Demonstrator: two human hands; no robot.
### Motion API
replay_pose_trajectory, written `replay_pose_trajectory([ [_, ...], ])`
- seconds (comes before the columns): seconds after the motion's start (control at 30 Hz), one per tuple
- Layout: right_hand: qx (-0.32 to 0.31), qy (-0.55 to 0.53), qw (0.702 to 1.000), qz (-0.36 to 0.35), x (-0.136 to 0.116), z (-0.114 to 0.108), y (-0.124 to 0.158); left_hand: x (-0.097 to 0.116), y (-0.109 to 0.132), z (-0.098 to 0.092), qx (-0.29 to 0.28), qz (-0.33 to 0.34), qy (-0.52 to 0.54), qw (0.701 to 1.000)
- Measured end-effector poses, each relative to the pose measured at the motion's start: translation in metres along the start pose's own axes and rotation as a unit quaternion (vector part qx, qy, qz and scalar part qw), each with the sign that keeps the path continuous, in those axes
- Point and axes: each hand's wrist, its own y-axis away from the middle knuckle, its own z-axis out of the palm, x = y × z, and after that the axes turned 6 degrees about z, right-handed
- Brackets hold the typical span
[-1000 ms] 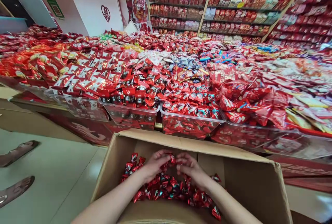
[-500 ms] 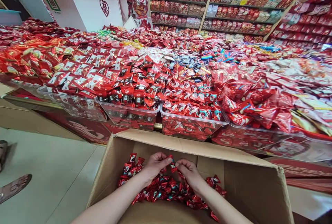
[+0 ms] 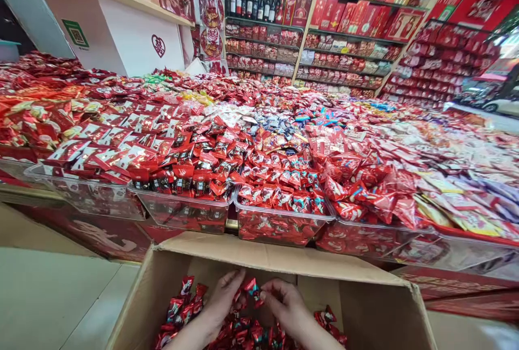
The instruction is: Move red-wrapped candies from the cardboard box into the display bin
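Observation:
Inside the cardboard box (image 3: pixel 259 250) both my hands are close together over a loose heap of red wrapped candies (image 3: pixel 243 334). My right hand (image 3: pixel 284 306) pinches one red and teal twist-wrapped candy (image 3: pixel 252 288) between thumb and fingertips. My left hand (image 3: pixel 223 298) curls beside it on the left, thumb uppermost, with red wrappers against its inner side. Most of its fingers are hidden, so how many candies lie in it does not show. More candies (image 3: pixel 186 298) lie along the box's left side.
Clear plastic bins stand in a row behind the box; one bin (image 3: pixel 279 225) holds similar red candies, and another bin (image 3: pixel 182 212) holds dark-and-red ones. A wide spread of sweets reaches back to shelves (image 3: pixel 263 28) with bottles and red boxes. Tiled floor (image 3: pixel 89 290) shows at left.
The view has tilted up, so the box and hands sit lower in it. My left thumb has come away from the candy, which stays in my right fingertips.

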Motion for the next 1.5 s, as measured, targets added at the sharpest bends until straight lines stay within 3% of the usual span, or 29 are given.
replay_pose_trajectory([
  [0.13, -0.064, 0.201, 0.968, -0.139, -0.045, -0.014, 0.024, -0.008, -0.005, -0.007, 0.012, 0.004, 0.03, 0.999],
  [0.27, -0.081, 0.223, 0.935, -0.265, -0.111, -0.042, 0.049, -0.026, -0.018, -0.01, 0.016, 0.035, 0.027, 0.999],
  [0.37, 0.07, 0.234, 0.93, -0.275, -0.165, -0.078, 0.043, -0.038, -0.024, -0.011, 0.014, 0.054, 0.01, 0.998],
  [0.47, 0.226, 0.267, 0.903, -0.249, -0.21, -0.116, 0.009, -0.046, -0.027, -0.014, 0.007, 0.06, -0.01, 0.998],
  [0.53, 0.28, 0.346, 0.875, -0.189, -0.231, -0.136, -0.023, -0.049, -0.028, -0.016, 0.0, 0.067, -0.021, 0.998],
  [0.63, 0.307, 0.435, 0.841, -0.094, -0.248, -0.152, -0.067, -0.051, -0.032, -0.02, -0.009, 0.082, -0.042, 0.996],
  [0.73, 0.309, 0.464, 0.828, -0.052, -0.251, -0.153, -0.094, -0.052, -0.035, -0.023, -0.026, 0.089, -0.071, 0.993],
  [0.9, 0.279, 0.504, 0.818, -0.019, -0.245, -0.144, -0.109, -0.053, -0.037, -0.025, -0.058, 0.075, -0.109, 0.99],
  [1.03, 0.283, 0.512, 0.81, -0.038, -0.252, -0.143, -0.105, -0.052, -0.035, -0.025, -0.089, 0.059, -0.126, 0.986],
  [1.13, 0.275, 0.488, 0.823, -0.092, -0.26, -0.139, -0.082, -0.048, -0.034, -0.022, -0.132, 0.051, -0.128, 0.982],
  [1.23, 0.216, 0.398, 0.882, -0.131, -0.252, -0.122, -0.038, -0.041, -0.029, -0.014, -0.195, 0.038, -0.122, 0.972],
  [1.3, 0.097, 0.229, 0.962, -0.112, -0.233, -0.102, -0.007, -0.03, -0.019, -0.005, -0.245, 0.031, -0.114, 0.962],
  [1.33, 0.048, 0.168, 0.98, -0.096, -0.221, -0.091, 0.006, -0.022, -0.011, 0.0, -0.272, 0.028, -0.108, 0.956],
  [1.43, -0.008, 0.03, 0.998, -0.05, -0.186, -0.061, 0.029, 0.017, 0.022, 0.02, -0.346, 0.031, -0.102, 0.932],
  [1.5, -0.011, -0.042, 0.998, -0.036, -0.169, -0.047, 0.031, 0.049, 0.044, 0.035, -0.338, 0.092, -0.123, 0.928],
])
